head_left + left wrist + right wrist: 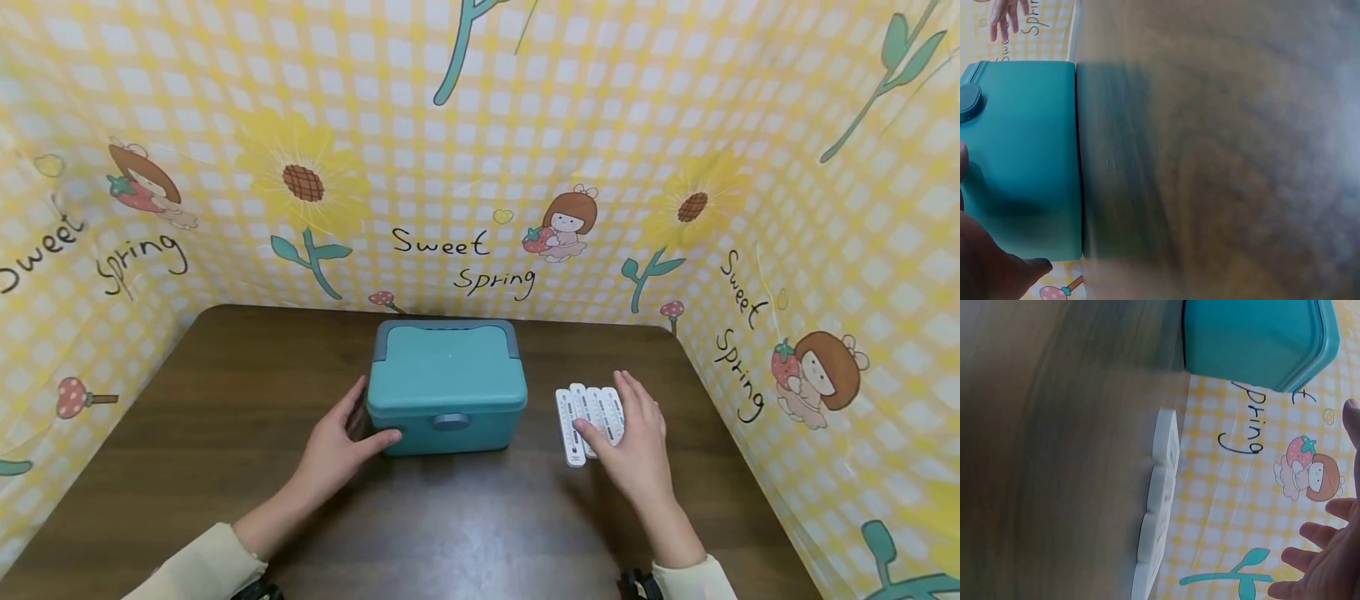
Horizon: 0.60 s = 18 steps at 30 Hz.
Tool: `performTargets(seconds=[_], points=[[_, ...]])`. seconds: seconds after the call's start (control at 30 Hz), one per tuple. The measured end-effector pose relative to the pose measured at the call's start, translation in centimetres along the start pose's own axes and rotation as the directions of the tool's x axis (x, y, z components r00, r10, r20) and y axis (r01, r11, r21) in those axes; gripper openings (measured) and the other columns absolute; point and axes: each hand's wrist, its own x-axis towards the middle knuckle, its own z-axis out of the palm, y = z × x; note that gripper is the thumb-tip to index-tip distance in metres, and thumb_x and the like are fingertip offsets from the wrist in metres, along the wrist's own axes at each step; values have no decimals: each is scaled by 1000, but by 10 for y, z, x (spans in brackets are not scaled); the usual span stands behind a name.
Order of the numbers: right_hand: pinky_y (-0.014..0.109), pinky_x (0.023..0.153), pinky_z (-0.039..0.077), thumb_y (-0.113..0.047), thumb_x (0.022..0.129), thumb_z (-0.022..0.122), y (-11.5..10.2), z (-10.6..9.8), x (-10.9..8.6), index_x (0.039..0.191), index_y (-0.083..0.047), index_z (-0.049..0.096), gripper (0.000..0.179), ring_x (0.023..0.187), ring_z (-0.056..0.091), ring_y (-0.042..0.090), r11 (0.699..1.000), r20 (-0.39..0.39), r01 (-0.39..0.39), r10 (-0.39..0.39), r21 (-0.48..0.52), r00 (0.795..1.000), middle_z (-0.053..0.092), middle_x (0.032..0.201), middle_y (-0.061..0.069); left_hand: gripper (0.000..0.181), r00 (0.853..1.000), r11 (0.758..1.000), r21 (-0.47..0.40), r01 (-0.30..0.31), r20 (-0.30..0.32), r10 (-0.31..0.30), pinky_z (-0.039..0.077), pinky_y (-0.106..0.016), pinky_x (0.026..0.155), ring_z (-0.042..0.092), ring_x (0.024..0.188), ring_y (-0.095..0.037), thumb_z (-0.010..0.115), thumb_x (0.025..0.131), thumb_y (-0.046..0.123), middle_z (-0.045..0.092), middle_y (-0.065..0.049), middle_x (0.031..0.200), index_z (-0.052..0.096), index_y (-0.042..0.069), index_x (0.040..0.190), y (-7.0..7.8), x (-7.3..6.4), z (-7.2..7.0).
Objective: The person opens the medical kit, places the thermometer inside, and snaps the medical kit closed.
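Note:
A teal lidded box [447, 387] with a grey-blue front latch and handle sits near the back of the table, its lid down. At its left side is my left hand [339, 446], fingers extended along that side and thumb at the front left corner. To the right of the box lie several slim white strips [572, 429] with rounded ends and small dark print, side by side. Over their right edge hovers my right hand [636, 442], fingers spread; in the right wrist view the white strips [1159, 487] stand apart from its fingertips.
The dark wooden table [465, 517] is enclosed by a yellow checked cloth [465, 167] printed with sunflowers and "Sweet Spring". Cream sleeves [206, 562] and black wrist bands [640, 583] show at the front edge.

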Motion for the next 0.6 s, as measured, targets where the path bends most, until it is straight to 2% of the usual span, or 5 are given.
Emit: performTargets(seconds=[0.2,0.33,0.6], points=[[61,114,29,-38,80,88,-11,7,-4,154,-13,45,89,142,41,37,996,-21,-54,56,71,998,45,157,11,118,1000,1000,19,15,-6,-15,44,-49,112,37,149,-37,79,80,62,27,-18,167,17,7,164,-1,-1,4],[60,112,33,-36,80,88,-20,10,-5,152,-12,48,86,140,43,37,991,-33,-64,68,117,997,46,155,10,118,1000,1000,9,18,-10,-18,43,-48,113,36,149,-37,79,80,62,28,-18,167,18,7,164,0,-1,5],[57,113,39,-40,81,88,-36,16,-7,151,-13,48,85,138,46,32,982,-21,-105,110,155,994,46,153,9,112,999,1000,-9,-17,-31,16,42,-51,114,39,148,-37,80,82,58,33,-17,164,22,7,163,5,-1,8]])
